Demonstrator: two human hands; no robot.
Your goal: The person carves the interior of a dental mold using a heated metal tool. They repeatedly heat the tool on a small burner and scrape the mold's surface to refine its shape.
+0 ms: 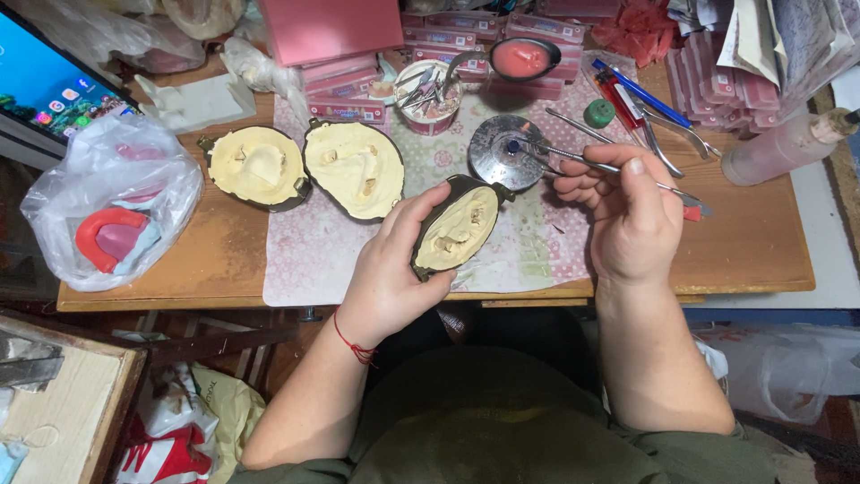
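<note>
Holding: left hand (394, 260) gripped a dark oval metal flask half filled with cream plaster (457, 229), above the table (761, 242) edge.
Tool: right hand (627, 215) pinched a thin steel instrument (587, 161).
Axis: flask's long axis ran lower-left to upper-right, plaster facing up.
Technique: judged best braced firmly, tip worked lightly.

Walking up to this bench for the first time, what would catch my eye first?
Most likely the left hand at centre, holding a dark oval mould filled with cream plaster, while the right hand grips a thin metal tool beside it. Two more plaster-filled moulds lie on the patterned cloth behind, and a red arch-shaped piece shows through a plastic bag at left.
</note>
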